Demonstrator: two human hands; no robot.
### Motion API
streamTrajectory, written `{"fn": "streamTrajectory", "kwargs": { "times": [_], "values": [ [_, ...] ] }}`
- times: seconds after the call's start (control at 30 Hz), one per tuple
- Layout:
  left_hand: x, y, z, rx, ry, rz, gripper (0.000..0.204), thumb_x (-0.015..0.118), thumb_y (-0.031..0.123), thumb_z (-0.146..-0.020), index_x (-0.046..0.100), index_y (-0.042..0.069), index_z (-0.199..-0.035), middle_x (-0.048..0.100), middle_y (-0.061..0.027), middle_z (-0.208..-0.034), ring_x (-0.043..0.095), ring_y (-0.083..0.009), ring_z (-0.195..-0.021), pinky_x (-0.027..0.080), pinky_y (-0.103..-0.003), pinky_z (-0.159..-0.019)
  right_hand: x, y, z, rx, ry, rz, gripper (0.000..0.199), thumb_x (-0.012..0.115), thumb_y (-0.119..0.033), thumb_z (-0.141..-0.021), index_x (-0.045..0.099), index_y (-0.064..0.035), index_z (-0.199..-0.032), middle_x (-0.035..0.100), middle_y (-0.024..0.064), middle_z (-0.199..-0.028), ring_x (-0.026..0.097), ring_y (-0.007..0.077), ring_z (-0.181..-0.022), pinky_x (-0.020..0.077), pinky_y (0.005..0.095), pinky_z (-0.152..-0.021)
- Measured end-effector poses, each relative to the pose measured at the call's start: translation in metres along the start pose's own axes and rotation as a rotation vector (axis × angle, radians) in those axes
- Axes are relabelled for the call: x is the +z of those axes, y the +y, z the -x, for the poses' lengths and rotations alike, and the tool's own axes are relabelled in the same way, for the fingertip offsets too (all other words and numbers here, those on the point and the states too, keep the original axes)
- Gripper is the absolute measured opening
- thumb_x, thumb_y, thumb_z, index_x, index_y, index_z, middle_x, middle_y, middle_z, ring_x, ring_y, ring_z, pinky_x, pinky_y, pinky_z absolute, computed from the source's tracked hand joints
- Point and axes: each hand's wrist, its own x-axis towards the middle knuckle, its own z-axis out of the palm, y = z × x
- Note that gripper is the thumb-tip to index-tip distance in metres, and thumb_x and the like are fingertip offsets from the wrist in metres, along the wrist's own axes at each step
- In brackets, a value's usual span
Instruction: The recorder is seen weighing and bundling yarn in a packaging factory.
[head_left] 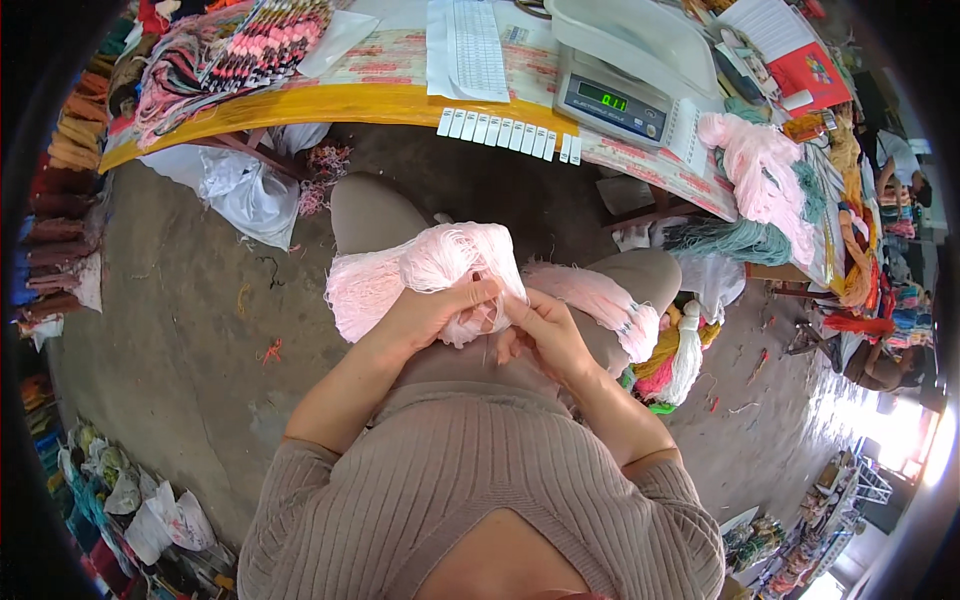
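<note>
A hank of pale pink yarn (440, 262) lies over my lap, its looped end bunched up between my hands. My left hand (443, 308) is closed on the hank, with the thumb across its strands and the other fingers partly hidden in the yarn. Close beside it, my right hand (545, 330) pinches some of the pink strands at the right side of the loop. Another bundle of pink yarn (600, 302), tied near its end, rests on my right thigh.
Ahead stands a table with a yellow front edge (370, 103), bearing a digital scale (615, 100) with a clear tub (640, 40), paper sheets (467, 50) and multicoloured yarn (265, 45). Pink yarn (765, 170) hangs off its right side. Plastic bags (245, 195) lie below. White yarn (687, 350) sits right of my leg.
</note>
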Motion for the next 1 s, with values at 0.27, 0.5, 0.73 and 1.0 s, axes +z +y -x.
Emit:
{"fn": "streamTrajectory", "kwargs": {
  "times": [0.27,0.5,0.73,1.0],
  "values": [
    [0.009,-0.003,-0.001,0.033,0.107,0.008,0.028,0.069,0.012,-0.079,0.057,0.005,-0.103,0.059,-0.0013,-0.088,0.054,-0.0072,-0.074,0.047,-0.022,-0.063,-0.002,-0.004,-0.001,-0.118,0.133,0.003,0.018,0.051,-0.019,-0.092,0.051,-0.0015,-0.096,0.059,0.0063,-0.072,0.059,0.0127,-0.056,0.0434,0.0215,-0.051],
    [0.015,-0.002,0.002,0.061,0.121,-0.092,0.027,0.066,0.016,-0.082,0.057,0.006,-0.105,0.059,-0.0014,-0.092,0.056,-0.0093,-0.081,0.047,-0.022,-0.068,-0.006,0.003,-0.003,-0.169,0.159,-0.003,0.018,0.053,-0.018,-0.091,0.053,-0.0008,-0.094,0.06,0.0057,-0.07,0.059,0.0116,-0.061,0.0458,0.0221,-0.054],
    [0.016,-0.008,0.001,0.091,0.117,-0.018,0.028,0.066,0.014,-0.081,0.057,0.006,-0.106,0.059,-0.002,-0.095,0.055,-0.0096,-0.087,0.046,-0.023,-0.072,-0.01,0.003,-0.002,-0.16,0.21,0.038,0.017,0.054,-0.017,-0.09,0.053,-0.0015,-0.095,0.06,0.0067,-0.071,0.058,0.0128,-0.058,0.0461,0.0237,-0.054],
    [0.006,-0.006,0.0,-0.071,0.088,0.246,0.027,0.053,0.013,-0.083,0.057,-0.002,-0.105,0.063,-0.0091,-0.094,0.06,-0.0198,-0.086,0.046,-0.031,-0.077,-0.004,-0.005,0.0,-0.128,0.137,-0.42,0.022,0.042,-0.021,-0.096,0.048,-0.0012,-0.104,0.06,0.0074,-0.09,0.052,0.0116,-0.052,0.0413,0.021,-0.049]
  ]
}}
